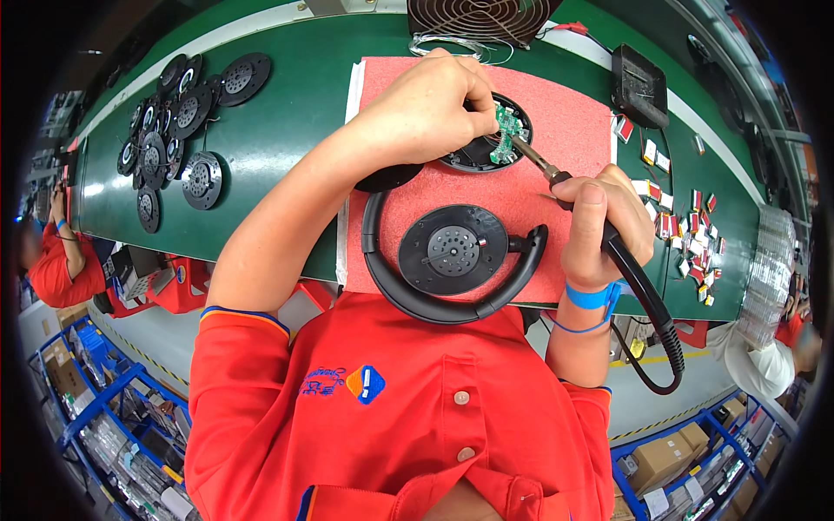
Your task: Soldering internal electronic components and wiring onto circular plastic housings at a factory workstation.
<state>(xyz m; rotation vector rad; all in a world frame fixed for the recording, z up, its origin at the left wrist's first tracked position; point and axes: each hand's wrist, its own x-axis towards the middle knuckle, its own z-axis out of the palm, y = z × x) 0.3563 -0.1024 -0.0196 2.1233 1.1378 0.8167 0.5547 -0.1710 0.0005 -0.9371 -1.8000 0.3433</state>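
Note:
My right hand (608,221) is closed round the black handle of a soldering iron (543,165), a blue wrist strap on that wrist. The iron's metal tip reaches a green circuit board (508,135) set in a round black headphone cup (473,161). Over the cup's left side, my left hand (443,100) has its fingers pinched together at the board; whatever they hold is hidden. Closer to me, a black headband (382,269) curves round a round speaker plate (453,250) with a perforated grey centre. All these lie on a pink foam mat (556,104).
Several black speaker plates (201,180) lie at left on the green bench (287,113). Small battery packs (695,234) are scattered at right, below a black tray (639,85). A fan with a wire grille (482,17) stands at the back. Another person (65,260) sits far left.

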